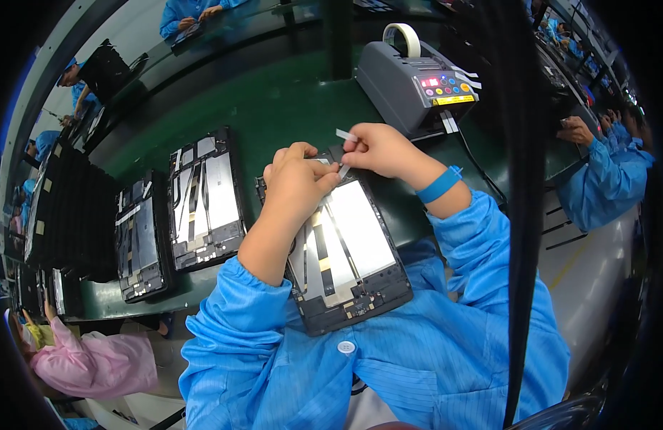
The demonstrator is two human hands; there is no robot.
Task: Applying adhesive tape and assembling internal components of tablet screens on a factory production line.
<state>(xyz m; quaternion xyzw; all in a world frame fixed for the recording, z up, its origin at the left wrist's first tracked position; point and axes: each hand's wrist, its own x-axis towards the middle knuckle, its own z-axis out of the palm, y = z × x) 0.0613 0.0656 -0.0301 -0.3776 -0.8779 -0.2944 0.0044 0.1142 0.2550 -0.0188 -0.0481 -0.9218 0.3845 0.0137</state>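
An opened tablet (pixel 360 222) lies in front of me, its near end close to my body. Bright metal plates, dark ribbon cables and a black frame show in it. My left hand (pixel 294 185) bends over its far end, fingers closed and thumb and fingertips drawn together; what they grip is hidden. Beside those fingertips my right hand (pixel 380 150) is pinched shut, with a short white tape strip (pixel 346 135) sticking out of it. Another small pale strip (pixel 343 170) shows between the two hands at the tablet's far edge. A blue band circles my right wrist.
A grey tape dispenser (pixel 410 86) with a white roll stands beyond my right hand, its cable trailing right. Two more opened tablets (pixel 215 193) lie to the left on the green table (pixel 274 107). Farther left rises a stack of dark panels (pixel 73 208). Other people work around.
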